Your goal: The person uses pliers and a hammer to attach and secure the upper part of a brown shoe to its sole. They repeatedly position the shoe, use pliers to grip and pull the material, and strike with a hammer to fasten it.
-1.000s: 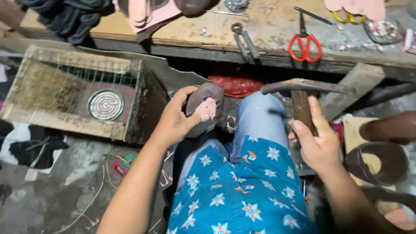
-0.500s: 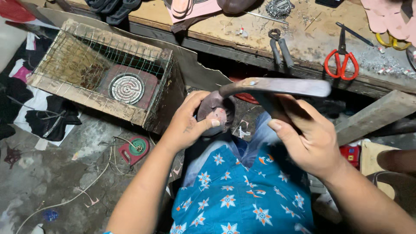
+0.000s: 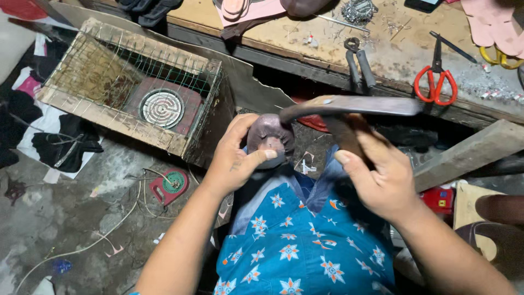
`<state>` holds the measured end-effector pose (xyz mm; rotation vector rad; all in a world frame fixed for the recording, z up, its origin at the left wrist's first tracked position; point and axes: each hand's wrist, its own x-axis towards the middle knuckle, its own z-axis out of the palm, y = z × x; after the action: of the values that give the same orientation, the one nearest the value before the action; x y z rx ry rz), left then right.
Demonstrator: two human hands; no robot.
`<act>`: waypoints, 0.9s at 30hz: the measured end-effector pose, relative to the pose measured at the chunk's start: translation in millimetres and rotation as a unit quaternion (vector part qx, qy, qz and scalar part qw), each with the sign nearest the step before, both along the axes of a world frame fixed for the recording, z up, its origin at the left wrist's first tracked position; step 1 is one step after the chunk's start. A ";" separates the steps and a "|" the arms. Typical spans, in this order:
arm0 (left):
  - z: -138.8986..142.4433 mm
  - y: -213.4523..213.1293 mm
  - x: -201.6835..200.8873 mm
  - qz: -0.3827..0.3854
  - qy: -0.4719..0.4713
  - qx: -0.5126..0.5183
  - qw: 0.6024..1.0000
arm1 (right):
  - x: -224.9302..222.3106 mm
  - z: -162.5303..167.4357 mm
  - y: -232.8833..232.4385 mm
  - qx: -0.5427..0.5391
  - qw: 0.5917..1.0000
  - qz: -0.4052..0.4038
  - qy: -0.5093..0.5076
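My left hand (image 3: 234, 158) grips a small dark brown shoe (image 3: 271, 136) held over my knee, thumb pressed across its front. In my right hand (image 3: 376, 175) is a hammer (image 3: 349, 106) with a long dark metal head and a wooden handle. The head lies level, its left end just above the top of the shoe. My lap below is covered by blue cloth with star flowers (image 3: 305, 251).
A wire-mesh box with a round electric heater coil (image 3: 162, 107) stands at the left. The workbench (image 3: 322, 49) at the top carries red scissors (image 3: 435, 82), pliers (image 3: 357, 63) and pink cut-out soles (image 3: 491, 24). Wires and scraps litter the floor (image 3: 82, 218). A wooden plank (image 3: 469, 150) lies at the right.
The hammer has swung up from beside my right knee and across, its head now level over the shoe. The left hand keeps hold of the shoe.
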<state>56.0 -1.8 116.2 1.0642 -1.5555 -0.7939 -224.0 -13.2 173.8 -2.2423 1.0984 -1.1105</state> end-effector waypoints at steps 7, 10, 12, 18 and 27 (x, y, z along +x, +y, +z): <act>-9.9 3.5 0.5 0.046 0.107 0.057 0.992 | 25.2 -43.8 0.2 0.314 0.902 0.010 -0.298; -18.5 3.3 3.9 0.055 0.091 0.026 0.994 | 36.2 -66.7 1.7 0.357 0.897 0.002 -0.261; -24.1 -0.1 11.0 0.088 0.083 0.025 0.992 | 32.6 -83.7 -5.7 0.443 0.866 -0.010 -0.233; -44.1 -11.9 22.4 0.078 0.186 0.078 0.976 | -32.8 -112.9 -91.4 0.039 0.993 -0.102 0.052; -57.6 -32.2 29.8 0.101 0.137 0.051 0.984 | -124.9 -121.4 -196.8 -0.065 0.881 -0.319 0.343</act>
<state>85.7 -34.0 58.6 1.1159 -1.1647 -0.8472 -348.9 -210.0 52.4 -2.5216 2.2284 -0.5709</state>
